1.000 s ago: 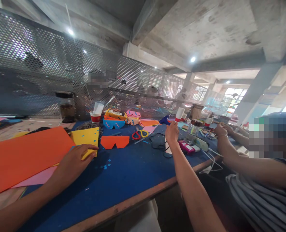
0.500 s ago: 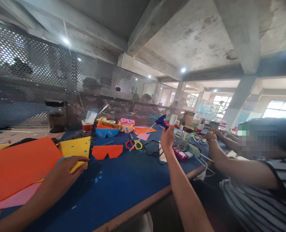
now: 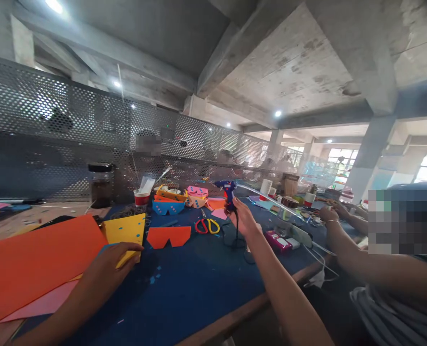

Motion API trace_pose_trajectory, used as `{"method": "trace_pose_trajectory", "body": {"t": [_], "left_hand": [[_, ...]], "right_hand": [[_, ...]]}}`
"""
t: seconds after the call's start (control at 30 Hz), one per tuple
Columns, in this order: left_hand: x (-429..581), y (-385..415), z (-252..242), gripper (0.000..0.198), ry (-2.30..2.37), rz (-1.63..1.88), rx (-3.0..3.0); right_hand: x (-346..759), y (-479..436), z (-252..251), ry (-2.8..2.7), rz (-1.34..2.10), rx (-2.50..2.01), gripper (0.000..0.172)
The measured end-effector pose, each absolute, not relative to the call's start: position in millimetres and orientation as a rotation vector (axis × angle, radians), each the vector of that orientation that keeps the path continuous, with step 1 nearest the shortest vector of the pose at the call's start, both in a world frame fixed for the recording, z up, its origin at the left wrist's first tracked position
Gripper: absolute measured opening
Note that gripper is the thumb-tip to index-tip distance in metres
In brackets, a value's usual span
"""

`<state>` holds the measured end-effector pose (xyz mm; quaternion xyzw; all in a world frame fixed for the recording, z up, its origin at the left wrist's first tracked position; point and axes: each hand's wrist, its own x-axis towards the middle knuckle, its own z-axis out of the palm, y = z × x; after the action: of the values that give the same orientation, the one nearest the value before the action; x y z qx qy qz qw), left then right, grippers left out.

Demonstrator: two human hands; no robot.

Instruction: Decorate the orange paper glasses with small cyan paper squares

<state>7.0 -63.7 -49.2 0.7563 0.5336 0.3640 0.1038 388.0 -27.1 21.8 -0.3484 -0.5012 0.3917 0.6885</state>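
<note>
I log: right hand point(image 3: 243, 218) closed around the glue gun point(image 3: 228, 188), held above the table point(image 3: 184, 283). Left hand point(image 3: 110, 262) lies flat, fingers open, on the yellow sheet point(image 3: 125, 229). Dotted paper shapes point(image 3: 168, 206) sit finished at the back. The orange cut-out point(image 3: 169, 236) looks bare, so I judge work remains.

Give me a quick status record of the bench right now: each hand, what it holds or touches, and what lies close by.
left hand: open, palm down on the yellow sheet, beside the orange sheet
right hand: closed round the blue glue gun, raised above the table, cord hanging down
nearby: scissors and orange cut-out lying on the blue table
co-worker: an arm at the right, reaching over the table
</note>
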Motion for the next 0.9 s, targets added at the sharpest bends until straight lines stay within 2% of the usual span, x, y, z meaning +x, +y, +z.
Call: {"method": "trace_pose_trajectory", "body": {"t": [0.2,0.37,0.9], "left_hand": [[8,-68,-52,0.032,1.549,1.104,2.184],[9,-72,-48,0.037,1.552,1.085,2.11],[3,-49,-46,0.042,1.679,1.158,1.906]], "right_hand": [[356,-32,23,-1.17,1.247,-0.671,0.037],[324,-36,18,-1.219,1.426,-0.628,0.035],[280,-64,-21,-1.287,1.61,-0.737,0.034]]}}
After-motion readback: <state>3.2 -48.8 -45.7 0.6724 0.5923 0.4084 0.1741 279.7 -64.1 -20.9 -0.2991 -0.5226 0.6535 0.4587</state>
